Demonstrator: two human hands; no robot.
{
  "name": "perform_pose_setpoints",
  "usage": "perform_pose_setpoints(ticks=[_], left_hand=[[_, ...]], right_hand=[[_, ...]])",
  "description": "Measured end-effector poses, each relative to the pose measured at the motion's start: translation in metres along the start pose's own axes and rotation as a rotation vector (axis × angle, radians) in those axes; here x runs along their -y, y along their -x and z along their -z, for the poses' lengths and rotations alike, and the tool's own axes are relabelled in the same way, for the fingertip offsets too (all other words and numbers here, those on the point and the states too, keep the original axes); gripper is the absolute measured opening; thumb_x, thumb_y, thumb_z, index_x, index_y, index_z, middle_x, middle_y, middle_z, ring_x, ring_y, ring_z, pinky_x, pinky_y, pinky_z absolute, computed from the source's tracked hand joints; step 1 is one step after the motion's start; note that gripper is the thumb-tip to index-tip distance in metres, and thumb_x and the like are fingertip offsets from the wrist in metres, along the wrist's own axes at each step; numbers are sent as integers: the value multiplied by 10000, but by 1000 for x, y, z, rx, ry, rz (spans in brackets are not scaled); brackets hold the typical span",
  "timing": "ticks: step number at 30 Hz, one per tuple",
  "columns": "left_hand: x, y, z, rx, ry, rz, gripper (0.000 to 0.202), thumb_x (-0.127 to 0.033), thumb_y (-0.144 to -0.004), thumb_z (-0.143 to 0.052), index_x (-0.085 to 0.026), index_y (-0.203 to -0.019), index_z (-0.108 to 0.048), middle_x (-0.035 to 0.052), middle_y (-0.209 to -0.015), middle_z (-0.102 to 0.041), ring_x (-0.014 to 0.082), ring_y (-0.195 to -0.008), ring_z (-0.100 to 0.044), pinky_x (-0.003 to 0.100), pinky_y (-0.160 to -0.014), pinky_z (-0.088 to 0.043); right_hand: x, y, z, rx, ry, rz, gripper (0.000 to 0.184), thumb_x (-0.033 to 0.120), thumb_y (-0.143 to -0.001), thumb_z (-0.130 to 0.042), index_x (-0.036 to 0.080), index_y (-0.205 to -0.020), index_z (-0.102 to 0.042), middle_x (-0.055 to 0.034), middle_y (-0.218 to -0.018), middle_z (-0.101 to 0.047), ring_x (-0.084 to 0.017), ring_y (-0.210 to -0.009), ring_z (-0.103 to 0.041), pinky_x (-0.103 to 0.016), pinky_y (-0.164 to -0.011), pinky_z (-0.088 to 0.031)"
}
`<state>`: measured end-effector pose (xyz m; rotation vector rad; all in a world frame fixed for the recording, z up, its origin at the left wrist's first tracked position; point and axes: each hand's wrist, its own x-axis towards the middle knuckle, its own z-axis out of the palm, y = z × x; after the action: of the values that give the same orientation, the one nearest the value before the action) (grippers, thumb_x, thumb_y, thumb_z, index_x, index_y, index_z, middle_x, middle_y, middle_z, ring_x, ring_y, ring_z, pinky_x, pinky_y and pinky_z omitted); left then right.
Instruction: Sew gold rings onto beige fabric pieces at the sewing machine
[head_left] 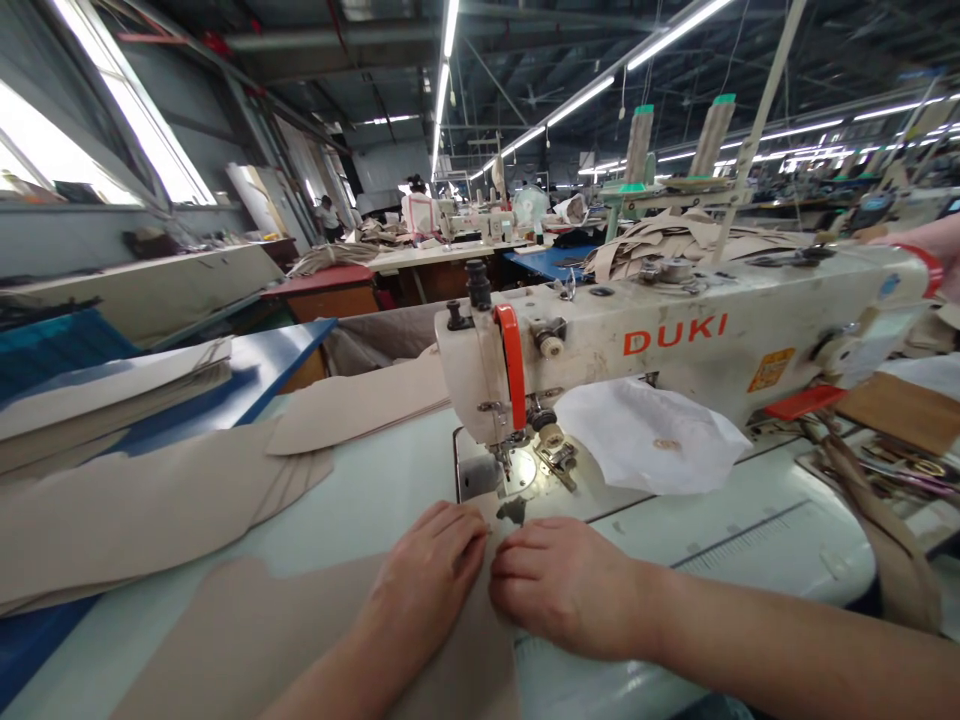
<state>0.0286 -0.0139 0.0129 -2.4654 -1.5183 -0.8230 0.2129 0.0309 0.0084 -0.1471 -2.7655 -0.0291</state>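
Observation:
A white DUKI sewing machine [675,340] stands on a pale table [375,490], its needle and presser foot [504,462] lit from above. A beige fabric piece [255,640] lies flat in front of the needle. My left hand [427,580] rests on this fabric with its fingers curled and pressed down at the cloth's edge. My right hand [570,585] lies beside it, fingers bent and pinching the same edge just before the presser foot. The two hands nearly touch.
More beige cut pieces [135,510] are stacked at the left and behind the machine head. A white cloth [645,435] lies under the machine arm. Thread cones [637,140] stand on a rack. Another person's arm [926,250] shows at the far right. Other workstations fill the background.

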Motion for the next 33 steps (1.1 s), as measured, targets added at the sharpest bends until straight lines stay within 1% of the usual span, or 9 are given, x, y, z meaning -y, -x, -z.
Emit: perform_pose_setpoints(ticks=[3,9,15,21,25,33], left_hand=[[0,0,-2,-14,-27,-10,203,-144,-884,-418,-183,-755,-570,22,-736,-632,174,-702,-564,308,-674,-492],[-1,-1,-4,-56,-48,-76,212,-150,-906,-403,-174,-776,-568,26,-746,-631,169,-710,-565,312,-699,-495],[-1,-3,-4,-36,-62,-75,222,-172,-920,-397,-174,-778,-567,26,-742,-624,170,-708,-561,310,-688,-496],[-2,-5,-4,-34,-52,-102,212,-149,-920,-391,-162,-796,-562,29,-762,-629,169,-734,-560,310,-712,-494],[-2,-4,-4,-8,-55,-90,211,-146,-917,-393,-168,-785,-555,26,-759,-626,172,-734,-559,310,-703,-493],[-1,-4,-5,-32,-62,-98,194,-147,-915,-399,-170,-803,-556,27,-773,-632,171,-738,-566,307,-711,-498]], right_hand=[[-1,1,-4,-26,-19,-1,171,226,-923,-451,173,-823,-579,-8,-857,-639,-150,-850,-527,-291,-745,-405],[-1,1,-3,-30,-43,-12,173,236,-922,-455,173,-820,-581,-13,-860,-636,-152,-853,-529,-290,-761,-407],[-1,1,-3,-33,-55,-22,188,241,-926,-443,174,-818,-580,-21,-844,-632,-152,-837,-529,-288,-755,-400],[-1,1,-4,-35,-59,-24,193,237,-924,-439,170,-808,-579,-14,-836,-629,-150,-837,-528,-289,-755,-401],[-1,2,-5,-43,-59,-20,203,238,-926,-432,170,-803,-578,-11,-837,-627,-152,-825,-528,-292,-751,-403],[-1,2,-6,-50,-73,-32,190,260,-916,-453,173,-807,-582,-11,-844,-627,-154,-821,-531,-290,-763,-415]])
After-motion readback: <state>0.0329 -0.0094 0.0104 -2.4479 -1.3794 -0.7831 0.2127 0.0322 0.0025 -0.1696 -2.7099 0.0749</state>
